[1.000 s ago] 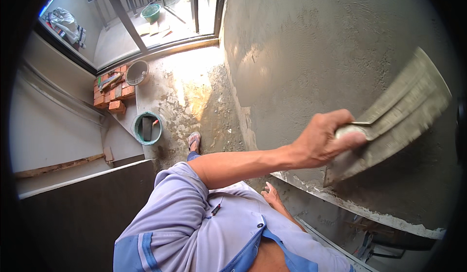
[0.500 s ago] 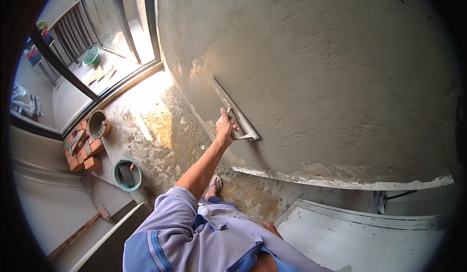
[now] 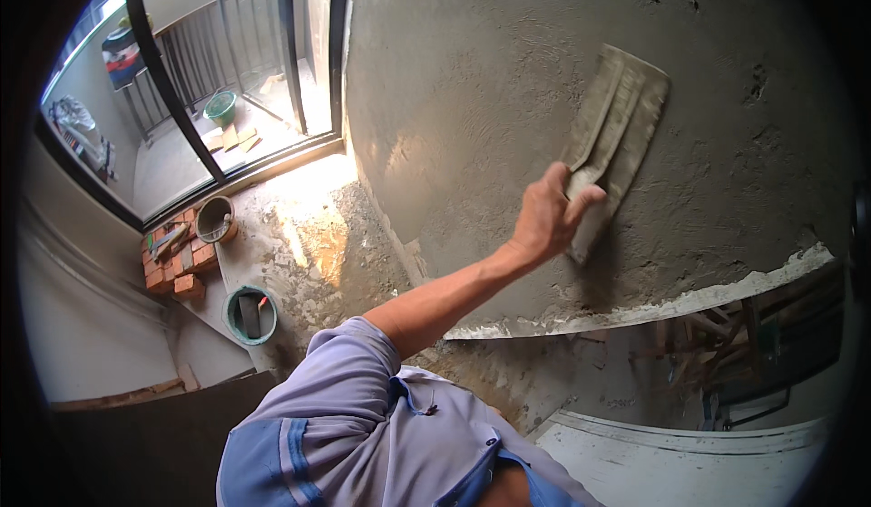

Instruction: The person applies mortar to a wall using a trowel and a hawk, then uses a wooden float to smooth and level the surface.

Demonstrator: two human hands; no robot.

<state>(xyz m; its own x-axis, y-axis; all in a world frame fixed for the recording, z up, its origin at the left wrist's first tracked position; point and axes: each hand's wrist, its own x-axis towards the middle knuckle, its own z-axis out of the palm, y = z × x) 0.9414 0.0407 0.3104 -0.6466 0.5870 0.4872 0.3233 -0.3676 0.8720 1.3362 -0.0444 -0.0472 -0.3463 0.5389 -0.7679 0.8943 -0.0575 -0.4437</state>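
Note:
My left hand (image 3: 543,219) reaches up and forward and grips the handle of a flat plastering trowel (image 3: 617,135). The trowel's blade, smeared with grey mortar, lies tilted against the wet grey plastered wall (image 3: 508,72). My bare forearm runs down to the short sleeve of my light blue shirt (image 3: 363,425). My right hand is out of sight. The plaster ends in a rough lower edge (image 3: 653,307) just under the trowel.
Down on the mortar-strewn floor stand a green bucket (image 3: 249,315), a round pan (image 3: 216,219) and a stack of red bricks (image 3: 177,258). A black-framed glass door (image 3: 218,99) opens onto a railed balcony. Scaffold timber (image 3: 726,344) shows below the wall at right.
The trowel has travelled from the wall's lower left edge up and to the right across the plaster. My view has swung with it.

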